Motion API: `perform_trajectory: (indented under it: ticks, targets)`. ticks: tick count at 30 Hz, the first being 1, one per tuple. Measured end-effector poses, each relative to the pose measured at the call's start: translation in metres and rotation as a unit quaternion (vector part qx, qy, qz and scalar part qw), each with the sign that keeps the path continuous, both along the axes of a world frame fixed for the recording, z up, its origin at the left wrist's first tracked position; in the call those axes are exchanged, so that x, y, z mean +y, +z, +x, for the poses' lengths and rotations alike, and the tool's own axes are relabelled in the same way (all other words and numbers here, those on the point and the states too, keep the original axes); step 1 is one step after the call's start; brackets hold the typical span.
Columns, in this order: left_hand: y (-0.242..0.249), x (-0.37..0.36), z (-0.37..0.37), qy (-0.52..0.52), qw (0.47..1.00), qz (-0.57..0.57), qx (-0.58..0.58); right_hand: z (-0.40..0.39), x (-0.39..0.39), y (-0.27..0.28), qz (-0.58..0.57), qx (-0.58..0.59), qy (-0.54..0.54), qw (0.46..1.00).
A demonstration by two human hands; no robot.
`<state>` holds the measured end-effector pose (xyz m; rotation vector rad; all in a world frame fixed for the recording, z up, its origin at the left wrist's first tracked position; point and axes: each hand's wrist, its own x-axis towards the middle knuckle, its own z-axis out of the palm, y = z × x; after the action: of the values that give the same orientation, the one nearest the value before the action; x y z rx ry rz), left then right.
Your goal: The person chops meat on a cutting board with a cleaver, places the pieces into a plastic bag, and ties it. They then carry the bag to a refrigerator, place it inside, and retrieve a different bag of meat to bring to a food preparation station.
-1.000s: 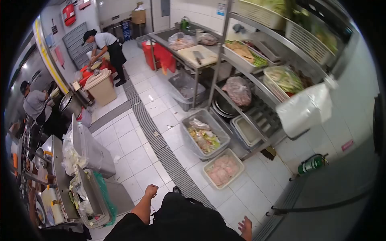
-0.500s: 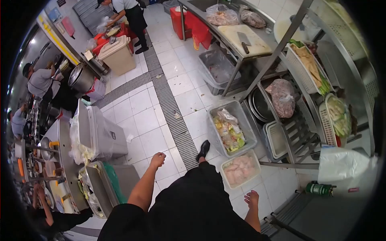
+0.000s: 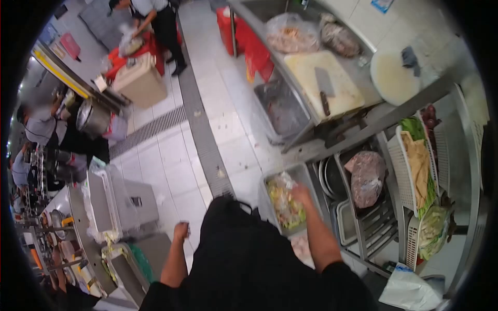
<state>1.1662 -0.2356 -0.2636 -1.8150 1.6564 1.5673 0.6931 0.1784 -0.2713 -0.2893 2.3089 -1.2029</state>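
My right hand (image 3: pixel 300 193) reaches out over the right side of a grey plastic bin (image 3: pixel 268 210) on the floor. In the bin lie chopped greens and yellowish vegetable pieces (image 3: pixel 284 207) with clear plastic among them. My right fingers are blurred, so I cannot see whether they touch the contents. My left hand (image 3: pixel 181 230) hangs low over the tiles at my left side, fingers curled in and nothing visible in them. Just behind the bin, a tub of pale pink raw meat (image 3: pixel 302 248) shows partly past my right arm.
Right: a metal rack (image 3: pixel 371 228) with a bag of meat (image 3: pixel 367 176) and vegetable baskets (image 3: pixel 410 173). Ahead: a steel table with a cutting board (image 3: pixel 342 85) and cleaver (image 3: pixel 324 85). Left: large grey bins (image 3: pixel 129 199). A floor drain (image 3: pixel 199 124) runs forward; co-workers (image 3: pixel 155 31) stand beyond.
My right hand has moved from beside the meat tub forward over the vegetable bin. My left hand has dropped lower and back. The view has shifted, and my body now covers much of the tub.
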Motion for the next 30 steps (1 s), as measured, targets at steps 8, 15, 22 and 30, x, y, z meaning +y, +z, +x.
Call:
perform_trajectory:
  ticks: [8,15,22,30]
  targets:
    - [0.003,-0.076,-0.144,0.046,0.995,0.072,-0.043,-0.161,-0.189,0.118,-0.15,-0.095,-0.016,0.984]
    - [0.01,-0.244,-0.38,-0.003,0.993,0.111,0.042,-0.206,-0.259,0.125,-0.065,-0.207,-0.076,0.973]
    - [0.152,-0.304,-0.765,-0.221,0.922,-0.073,0.311,-0.344,-0.363,0.217,-0.055,0.157,-0.231,0.959]
    - [0.273,-0.206,-0.982,-0.394,0.709,-0.454,0.369,-0.561,-0.409,0.271,0.188,0.432,-0.293,0.832]
